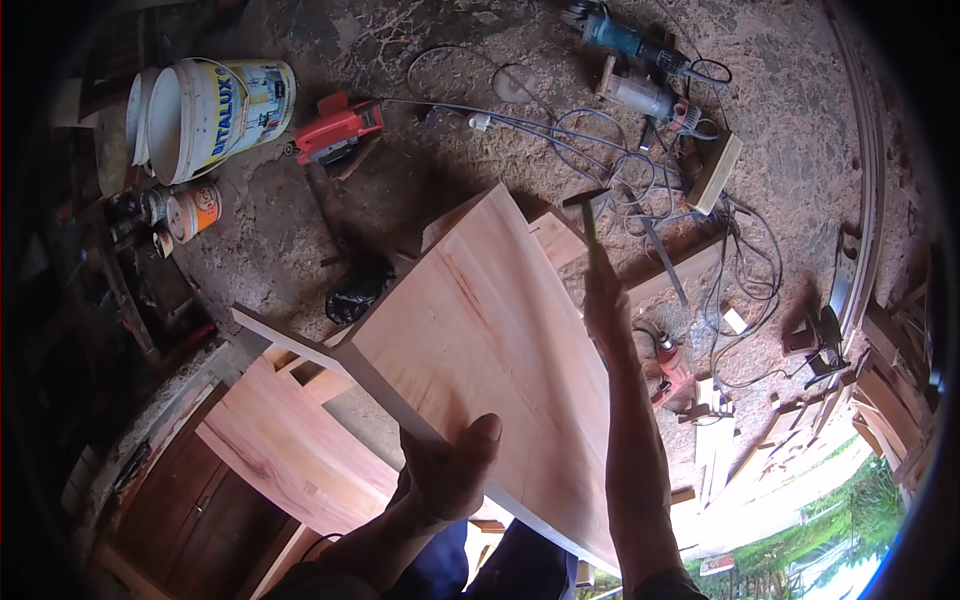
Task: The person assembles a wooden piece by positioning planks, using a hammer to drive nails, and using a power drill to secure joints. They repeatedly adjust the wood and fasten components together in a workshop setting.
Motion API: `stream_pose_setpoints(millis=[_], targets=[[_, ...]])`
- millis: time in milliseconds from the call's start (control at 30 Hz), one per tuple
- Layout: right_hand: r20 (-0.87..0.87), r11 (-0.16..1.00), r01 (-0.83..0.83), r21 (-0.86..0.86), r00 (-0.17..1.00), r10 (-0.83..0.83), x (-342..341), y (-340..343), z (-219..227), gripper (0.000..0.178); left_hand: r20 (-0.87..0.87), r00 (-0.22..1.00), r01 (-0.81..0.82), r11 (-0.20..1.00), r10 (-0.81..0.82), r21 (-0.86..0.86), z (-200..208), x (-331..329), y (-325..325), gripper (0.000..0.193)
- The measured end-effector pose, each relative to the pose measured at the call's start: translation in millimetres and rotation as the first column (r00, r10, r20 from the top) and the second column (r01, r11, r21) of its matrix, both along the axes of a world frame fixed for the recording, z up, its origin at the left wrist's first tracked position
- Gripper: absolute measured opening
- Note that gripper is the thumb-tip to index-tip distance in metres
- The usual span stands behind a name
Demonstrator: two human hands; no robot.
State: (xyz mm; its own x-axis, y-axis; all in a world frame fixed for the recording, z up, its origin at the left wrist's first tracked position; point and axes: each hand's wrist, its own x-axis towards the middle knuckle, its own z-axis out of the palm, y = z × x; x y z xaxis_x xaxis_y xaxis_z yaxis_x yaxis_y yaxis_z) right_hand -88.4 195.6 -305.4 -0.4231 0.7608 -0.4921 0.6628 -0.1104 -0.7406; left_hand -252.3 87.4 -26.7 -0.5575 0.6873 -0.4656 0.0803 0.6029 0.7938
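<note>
A broad wooden board (490, 330), pale with reddish streaks, lies tilted across the middle, joined at its left end to a narrower wooden piece (290, 338). My left hand (455, 470) grips the board's near edge, its thumb on the top face and its fingers hidden underneath. Held up at the board's right side is a hammer (590, 225), its dark head pointing away from me. My right hand (607, 310) is closed round its handle. The hammer head is apart from the board.
Tangled cables (640, 170) run over the dusty floor beside a teal angle grinder (640, 45), a grey power tool (650, 100), a red power tool (338, 128) and a red drill (675, 370). White buckets (225, 115) lie at the far left. Another wooden panel (290, 440) is at near left.
</note>
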Motion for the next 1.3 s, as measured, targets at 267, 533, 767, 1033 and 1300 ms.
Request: stream_pose_setpoints(millis=[267, 533, 767, 1033, 1300], targets=[[0.018, 0.967, 0.232, 0.106, 0.972, -0.235, 0, 7, 13, 0.046, -0.082, 0.996, 0.037, 0.999, -0.034, 0.028, 5, 6, 0, 0.038], [-0.009, 0.883, 0.386, 0.266, 0.917, -0.398, -29, 67, 55, 0.042, 0.221, 0.948, -0.23, 0.973, 0.228, -0.017, 3, 9, -17, 0.057], [0.135, 0.943, -0.04, -0.332, 0.987, 0.089, -1, -20, -8, 0.046, -0.151, 0.984, 0.095, 0.995, -0.097, -0.019, 2, 5, -3, 0.05], [0.002, 0.695, 0.676, -0.246, 0.717, -0.697, -13, 49, 70, 0.031, 0.145, 0.927, -0.348, 0.937, 0.345, -0.005, 1, 18, 5, 0.053], [0.262, 0.717, 0.396, -0.573, 0.918, -0.298, 18, -30, 74, 0.027, 0.251, 0.866, -0.432, 0.9, 0.432, -0.061, 11, 78, -4, 0.094]])
